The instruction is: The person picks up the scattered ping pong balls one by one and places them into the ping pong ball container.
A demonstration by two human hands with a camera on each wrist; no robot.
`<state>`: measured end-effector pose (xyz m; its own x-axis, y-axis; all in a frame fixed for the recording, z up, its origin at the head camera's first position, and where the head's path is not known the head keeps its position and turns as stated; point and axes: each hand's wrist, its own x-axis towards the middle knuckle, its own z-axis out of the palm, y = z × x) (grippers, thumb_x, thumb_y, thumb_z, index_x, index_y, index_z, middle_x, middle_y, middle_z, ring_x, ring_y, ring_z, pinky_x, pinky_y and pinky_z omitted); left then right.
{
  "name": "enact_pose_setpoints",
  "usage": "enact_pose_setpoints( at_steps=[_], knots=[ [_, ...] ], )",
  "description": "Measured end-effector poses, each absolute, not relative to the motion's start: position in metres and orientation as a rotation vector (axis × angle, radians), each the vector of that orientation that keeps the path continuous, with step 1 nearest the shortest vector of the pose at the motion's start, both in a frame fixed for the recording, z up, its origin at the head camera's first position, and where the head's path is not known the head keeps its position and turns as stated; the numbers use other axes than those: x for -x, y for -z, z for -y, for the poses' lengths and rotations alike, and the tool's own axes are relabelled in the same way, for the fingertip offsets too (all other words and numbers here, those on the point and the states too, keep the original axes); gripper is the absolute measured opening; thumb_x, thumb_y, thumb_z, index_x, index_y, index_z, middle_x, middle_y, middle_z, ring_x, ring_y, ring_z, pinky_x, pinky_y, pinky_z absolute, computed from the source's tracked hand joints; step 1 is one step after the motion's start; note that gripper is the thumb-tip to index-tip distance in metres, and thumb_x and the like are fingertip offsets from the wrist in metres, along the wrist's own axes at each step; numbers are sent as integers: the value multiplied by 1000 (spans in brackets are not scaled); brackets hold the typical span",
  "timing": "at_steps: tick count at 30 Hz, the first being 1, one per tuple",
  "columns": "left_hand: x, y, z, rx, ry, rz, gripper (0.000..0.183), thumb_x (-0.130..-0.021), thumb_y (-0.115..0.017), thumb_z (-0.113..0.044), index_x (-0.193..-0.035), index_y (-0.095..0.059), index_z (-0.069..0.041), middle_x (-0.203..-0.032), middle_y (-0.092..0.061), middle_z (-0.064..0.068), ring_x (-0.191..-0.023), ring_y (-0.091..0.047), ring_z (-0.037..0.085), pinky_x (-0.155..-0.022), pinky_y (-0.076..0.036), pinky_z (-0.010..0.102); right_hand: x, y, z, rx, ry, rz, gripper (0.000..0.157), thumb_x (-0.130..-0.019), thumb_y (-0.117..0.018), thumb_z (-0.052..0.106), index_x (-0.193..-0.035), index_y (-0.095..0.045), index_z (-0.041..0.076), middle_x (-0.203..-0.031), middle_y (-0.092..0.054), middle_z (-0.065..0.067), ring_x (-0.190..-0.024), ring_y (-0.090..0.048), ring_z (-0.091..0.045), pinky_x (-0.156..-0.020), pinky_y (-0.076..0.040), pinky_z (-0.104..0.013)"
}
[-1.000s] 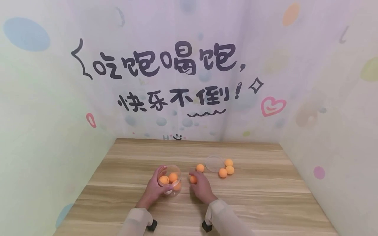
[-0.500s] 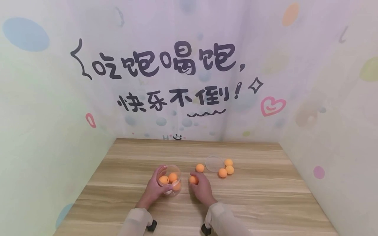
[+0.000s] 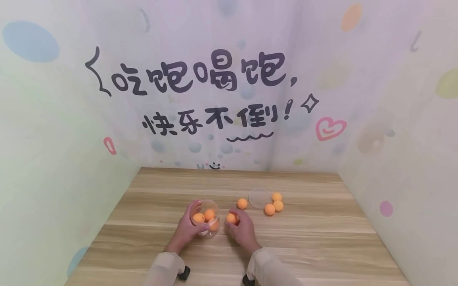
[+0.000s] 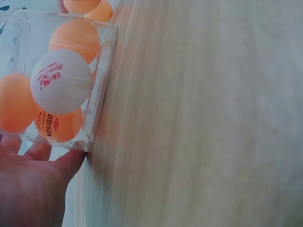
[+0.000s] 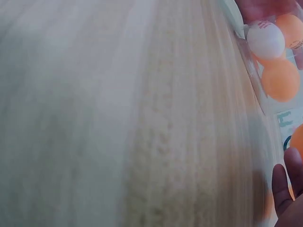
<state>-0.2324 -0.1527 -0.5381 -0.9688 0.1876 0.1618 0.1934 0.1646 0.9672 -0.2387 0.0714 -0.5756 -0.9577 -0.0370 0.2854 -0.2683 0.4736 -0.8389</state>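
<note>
My left hand [image 3: 187, 229] grips a clear round plastic jar [image 3: 206, 205] from its left side, thumb at the front. Inside it lie orange ping-pong balls [image 4: 15, 103] and one white ping-pong ball [image 4: 61, 81] with red print, seen low in the jar in the left wrist view. Just right of the jar, my right hand [image 3: 245, 231] pinches another orange ping-pong ball [image 3: 231, 218] between thumb and fingers. That ball is apart from the jar wall. In the right wrist view, the fingers [image 5: 280, 184] show at the right edge beside it.
Behind my right hand a single orange ball [image 3: 242, 203] sits on the wood-grain table [image 3: 315, 246]. To its right lies a clear round disc [image 3: 260, 198], with three orange balls [image 3: 270, 209] along its right side. A printed backdrop [image 3: 222, 35] rises at the table's far edge.
My right hand has shifted slightly left toward the jar with the orange ping-pong ball, which now shows more fully. The left hand and jar have stayed in place.
</note>
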Motion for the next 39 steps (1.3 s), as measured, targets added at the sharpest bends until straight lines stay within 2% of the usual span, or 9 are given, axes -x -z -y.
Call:
enact_pose_setpoints(
  at_steps=[5, 13, 20, 24, 29, 36, 39],
  knots=[
    [243, 561, 154, 386, 1971, 2363, 93, -71, -88, -12, -146, -34, -17, -150, -39, 10, -137, -37, 34, -107, -36, 45, 236, 575, -68, -287, -1517, 2438, 40, -81, -79, 10, -118, -64, 10, -107, -61, -2, -72, -52, -11, -60, -47, -23],
    [244, 562, 156, 395, 1981, 2368, 93, -72, -87, -13, -148, -33, -12, -150, -40, 9, -137, -36, 33, -106, -37, 45, 230, 564, -59, -318, -1576, 2294, 37, -82, -79, 15, -115, -66, 6, -82, -57, -2, -64, -49, -7, -54, -45, -22],
    [242, 560, 157, 391, 1947, 2398, 88, -74, -86, -19, -146, -35, -20, -151, -39, 6, -138, -36, 33, -106, -37, 46, 225, 549, -53, -246, -1622, 2312, 40, -84, -77, 27, -119, -65, 10, -76, -56, -6, -64, -49, -9, -55, -45, -21],
    [237, 550, 156, 429, 1963, 2377, 89, -75, -85, -13, -148, -34, -13, -151, -38, 14, -137, -34, 40, -104, -39, 49, 225, 545, -50, -250, -1623, 2269, 41, -85, -76, 29, -120, -66, 10, -75, -56, -4, -65, -50, -10, -55, -46, -21],
    [231, 532, 154, 424, 1975, 2405, 94, -75, -84, -10, -151, -27, -7, -150, -36, 22, -135, -33, 46, -100, -44, 50, 227, 541, -45, -261, -1661, 2192, 37, -84, -77, 23, -118, -67, 15, -77, -58, -4, -64, -51, -10, -53, -45, -20],
    [241, 553, 154, 334, 1940, 2439, 97, -73, -86, -16, -151, -29, -21, -150, -38, 12, -137, -34, 38, -101, -43, 52, 225, 531, -39, -298, -1693, 2177, 42, -85, -76, 30, -120, -67, 10, -71, -53, -5, -60, -46, -10, -49, -39, -19],
    [242, 557, 154, 339, 1935, 2431, 94, -72, -87, -18, -148, -32, -21, -150, -38, 12, -137, -33, 39, -102, -41, 52, 224, 528, -38, -305, -1704, 2212, 43, -85, -76, 29, -121, -66, 9, -73, -53, -6, -57, -43, -11, -47, -36, -19]
  ],
)
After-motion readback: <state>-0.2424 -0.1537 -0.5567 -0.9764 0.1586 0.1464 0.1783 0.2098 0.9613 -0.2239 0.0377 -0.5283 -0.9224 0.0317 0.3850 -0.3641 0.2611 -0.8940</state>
